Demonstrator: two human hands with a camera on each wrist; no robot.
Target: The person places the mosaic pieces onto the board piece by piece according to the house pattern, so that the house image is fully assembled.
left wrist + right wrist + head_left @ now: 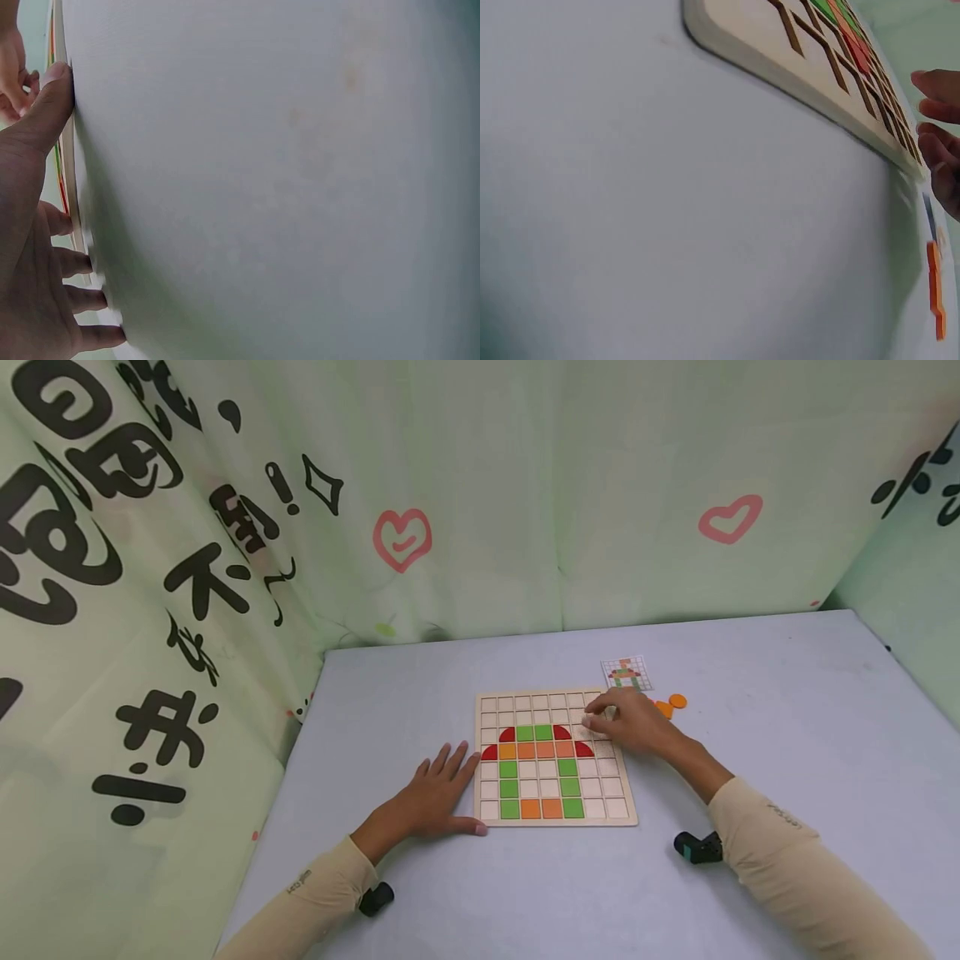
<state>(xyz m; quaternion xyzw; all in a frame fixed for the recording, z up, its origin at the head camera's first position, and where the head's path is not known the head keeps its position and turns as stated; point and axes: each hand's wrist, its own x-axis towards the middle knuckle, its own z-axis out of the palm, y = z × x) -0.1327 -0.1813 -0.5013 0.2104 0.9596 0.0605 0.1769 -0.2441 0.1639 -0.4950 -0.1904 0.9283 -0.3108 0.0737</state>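
Note:
A wooden grid board (592, 787) lies on the table, with green squares (567, 767), orange squares (530, 809) and red quarter-round pieces (490, 752) set in some cells. My left hand (435, 799) rests beside its left side, fingers straight and spread, thumb at the near left corner. In the left wrist view, the left fingertips (91, 298) press on the tabletop by the board's edge. My right hand (628, 720) hovers over the board's far right corner, fingers loosely bent, with a gap between thumb and index finger. No piece shows between the right fingers (939, 86).
A small pattern card (626, 673) with a coloured figure lies beyond the board's far right corner. Several orange pieces (678, 701) lie right of that corner, partly behind the right hand. A pale curtain (555, 510) hangs along the table's far and left sides.

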